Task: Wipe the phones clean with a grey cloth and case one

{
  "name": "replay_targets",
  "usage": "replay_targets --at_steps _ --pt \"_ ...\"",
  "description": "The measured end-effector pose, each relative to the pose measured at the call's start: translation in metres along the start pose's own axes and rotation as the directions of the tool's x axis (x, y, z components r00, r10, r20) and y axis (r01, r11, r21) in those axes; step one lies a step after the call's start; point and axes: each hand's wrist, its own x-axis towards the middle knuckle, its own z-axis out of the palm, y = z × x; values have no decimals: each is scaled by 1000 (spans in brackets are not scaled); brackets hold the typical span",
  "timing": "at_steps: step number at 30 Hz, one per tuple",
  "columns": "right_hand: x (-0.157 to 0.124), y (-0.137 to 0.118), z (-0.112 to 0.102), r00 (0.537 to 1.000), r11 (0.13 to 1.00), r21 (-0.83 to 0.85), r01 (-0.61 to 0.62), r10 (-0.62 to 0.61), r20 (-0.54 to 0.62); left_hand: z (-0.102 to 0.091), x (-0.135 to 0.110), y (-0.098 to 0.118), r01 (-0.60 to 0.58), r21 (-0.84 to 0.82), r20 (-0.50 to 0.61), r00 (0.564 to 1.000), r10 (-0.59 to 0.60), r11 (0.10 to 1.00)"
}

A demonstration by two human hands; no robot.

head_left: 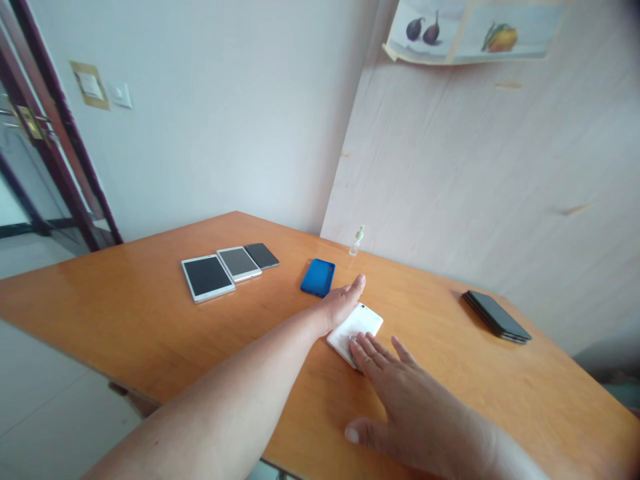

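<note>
A white phone (367, 319) lies back side up on the wooden table, with its camera at the far end. My left hand (343, 303) is along the phone's far left edge, seen from the side. One of its digits is stretched out; the others are mostly hidden. Over the phone's near part, my right hand (400, 380) has straight fingers, with their tips on the back cover around a small round mark. Its thumb is spread out toward me. Just beyond my left hand lies a blue phone case (319, 277), its hollow side up.
On the left, a white tablet (209, 277), a smaller white device (239, 263) and a dark phone (262, 255) lie in a row. A small clear bottle (357, 241) with a green top stands near the wall. Dark devices (496, 316) are stacked at the right.
</note>
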Motion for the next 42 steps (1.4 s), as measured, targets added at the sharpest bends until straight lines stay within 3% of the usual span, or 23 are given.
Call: replay_targets --at_steps 2,8,14,20,25,27,33,35,39,42 --pt "0 0 -1 1000 1000 3 16 -16 6 0 -1 1 -4 1 7 1000 4 1000" --pt "3 10 0 989 992 -13 -126 125 -73 -1 -3 6 -5 7 12 1000 5 1000" --pt "1 -2 3 1000 1000 1 15 -15 -23 -2 -2 7 -8 17 30 1000 7 1000" --pt "10 16 0 989 994 4 -112 111 -101 -1 -2 7 -17 20 38 999 16 1000" --pt "2 0 -1 994 993 52 106 -105 -11 -1 -1 5 -9 9 7 1000 9 1000" --pt "4 4 0 991 988 73 133 -132 -15 -1 -1 5 -8 -1 7 1000 8 1000" --pt "20 31 3 979 990 50 -135 141 -149 -1 -4 7 -1 -61 15 1000 2 998" --pt "17 24 3 985 995 62 -78 87 -146 0 -4 8 8 -95 11 1000 -7 995" --pt "12 8 2 987 983 112 145 -136 -84 1 -3 8 19 -146 14 1000 -17 989" --pt "20 21 4 992 994 96 54 -43 -115 1 -3 8 22 -156 3 1000 -22 987"
